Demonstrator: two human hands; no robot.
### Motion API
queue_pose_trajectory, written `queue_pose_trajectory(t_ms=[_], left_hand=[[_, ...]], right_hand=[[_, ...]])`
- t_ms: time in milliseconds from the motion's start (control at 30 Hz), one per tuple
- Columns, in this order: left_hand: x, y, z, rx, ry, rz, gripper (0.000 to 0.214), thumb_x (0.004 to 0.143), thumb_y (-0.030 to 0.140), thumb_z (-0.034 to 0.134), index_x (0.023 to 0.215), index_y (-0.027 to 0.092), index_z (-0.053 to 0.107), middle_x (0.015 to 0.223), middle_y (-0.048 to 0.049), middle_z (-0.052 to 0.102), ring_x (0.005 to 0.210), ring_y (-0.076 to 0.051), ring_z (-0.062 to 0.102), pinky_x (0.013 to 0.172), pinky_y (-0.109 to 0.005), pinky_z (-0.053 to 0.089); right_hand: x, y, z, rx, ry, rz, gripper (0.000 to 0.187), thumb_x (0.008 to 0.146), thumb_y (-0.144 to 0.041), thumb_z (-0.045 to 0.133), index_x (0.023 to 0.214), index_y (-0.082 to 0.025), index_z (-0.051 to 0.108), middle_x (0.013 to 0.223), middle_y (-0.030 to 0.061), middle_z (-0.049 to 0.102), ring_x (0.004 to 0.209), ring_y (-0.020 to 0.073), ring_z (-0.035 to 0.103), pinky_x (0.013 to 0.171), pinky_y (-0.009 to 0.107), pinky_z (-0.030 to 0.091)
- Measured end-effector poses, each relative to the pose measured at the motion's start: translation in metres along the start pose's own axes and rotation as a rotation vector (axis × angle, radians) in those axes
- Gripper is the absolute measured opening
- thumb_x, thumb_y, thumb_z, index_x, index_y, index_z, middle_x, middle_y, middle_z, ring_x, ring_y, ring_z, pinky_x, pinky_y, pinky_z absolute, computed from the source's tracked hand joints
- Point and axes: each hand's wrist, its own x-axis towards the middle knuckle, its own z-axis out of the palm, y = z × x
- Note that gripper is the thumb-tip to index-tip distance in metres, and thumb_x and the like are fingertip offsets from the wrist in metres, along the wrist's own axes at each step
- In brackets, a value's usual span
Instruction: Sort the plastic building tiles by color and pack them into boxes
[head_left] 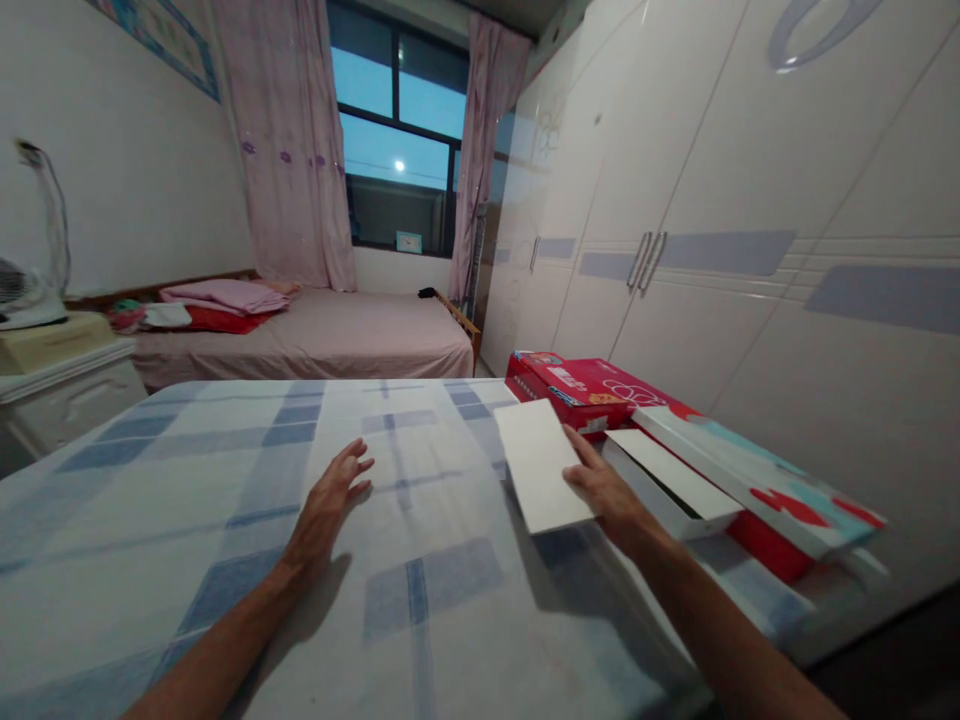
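Observation:
My right hand (606, 492) grips the right edge of a flat white rectangular piece (534, 465), tilted above the bed. Whether it is a thin box or a stiff card I cannot tell. Just right of that hand lies a white box (660, 487) with a dark gap along its top. My left hand (330, 505) hovers over the blue-and-white checked sheet (420, 600), fingers apart and nothing in them. Its shadow falls on the cloth below.
A red printed box (574, 385) sits at the bed's far right corner. Beside it, a long white, red and pale blue box (757, 475) runs along the right edge. White wardrobes (660, 180) rise behind. A second bed (360, 330) stands beyond, with a nightstand (67, 395) at left.

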Motion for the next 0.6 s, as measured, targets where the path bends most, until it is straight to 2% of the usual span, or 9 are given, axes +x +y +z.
queue_pose_trajectory(t_ms=[100,167,233,333,433,533,600], left_hand=[[0.001,0.000,-0.001,-0.005,0.020,-0.002,0.061,0.079,0.059,0.055,0.127,0.022,0.053,0.138,-0.0103,0.048,0.119,-0.028,0.052,0.096,-0.042,0.046],[0.001,0.000,-0.001,-0.010,0.026,-0.013,0.060,0.078,0.059,0.057,0.125,0.022,0.054,0.137,-0.0098,0.049,0.118,-0.027,0.053,0.094,-0.041,0.048],[0.001,-0.001,-0.002,-0.010,0.029,-0.025,0.060,0.077,0.058,0.058,0.125,0.023,0.055,0.137,-0.0089,0.049,0.118,-0.027,0.053,0.093,-0.040,0.049],[0.002,-0.002,-0.005,-0.003,0.029,-0.033,0.060,0.077,0.059,0.058,0.124,0.024,0.054,0.137,-0.0081,0.049,0.118,-0.027,0.053,0.095,-0.041,0.049],[0.004,-0.004,-0.008,0.007,0.032,-0.037,0.061,0.076,0.060,0.058,0.125,0.023,0.054,0.137,-0.0085,0.049,0.119,-0.028,0.053,0.099,-0.044,0.046],[0.003,-0.004,-0.008,0.021,0.031,-0.045,0.062,0.076,0.061,0.057,0.123,0.023,0.054,0.137,-0.0088,0.049,0.119,-0.029,0.052,0.101,-0.046,0.044],[0.003,-0.004,-0.007,0.029,0.028,-0.045,0.060,0.075,0.062,0.058,0.121,0.023,0.056,0.137,-0.0082,0.049,0.120,-0.029,0.052,0.102,-0.046,0.044]], right_hand=[[-0.012,0.007,-0.055,-0.190,0.002,0.079,0.079,0.069,-0.024,0.044,0.146,-0.020,0.027,0.114,0.0063,0.066,0.071,0.0178,0.064,0.067,0.032,0.050],[-0.019,0.013,-0.075,-0.253,-0.008,0.112,0.078,0.070,-0.024,0.041,0.146,-0.018,0.026,0.108,0.0066,0.068,0.067,0.0176,0.064,0.066,0.032,0.050],[-0.024,0.017,-0.085,-0.285,0.008,0.141,0.075,0.071,-0.026,0.039,0.145,-0.017,0.030,0.107,0.0071,0.068,0.071,0.0194,0.065,0.068,0.033,0.051],[-0.031,0.021,-0.087,-0.500,0.174,0.165,0.069,0.070,-0.030,0.041,0.137,-0.012,0.043,0.116,0.0113,0.064,0.093,0.0264,0.064,0.083,0.041,0.049],[-0.039,0.023,-0.080,-0.807,0.345,0.068,0.065,0.076,-0.037,0.041,0.135,-0.009,0.045,0.132,0.0161,0.053,0.117,0.0294,0.052,0.100,0.046,0.039],[-0.049,0.023,-0.063,-0.997,0.337,-0.098,0.066,0.084,-0.049,0.039,0.140,-0.015,0.039,0.141,0.0137,0.044,0.128,0.0274,0.041,0.103,0.047,0.036],[-0.053,0.022,-0.050,-1.132,0.306,-0.129,0.068,0.083,-0.053,0.042,0.141,-0.017,0.038,0.143,0.0129,0.041,0.131,0.0294,0.037,0.101,0.049,0.037]])
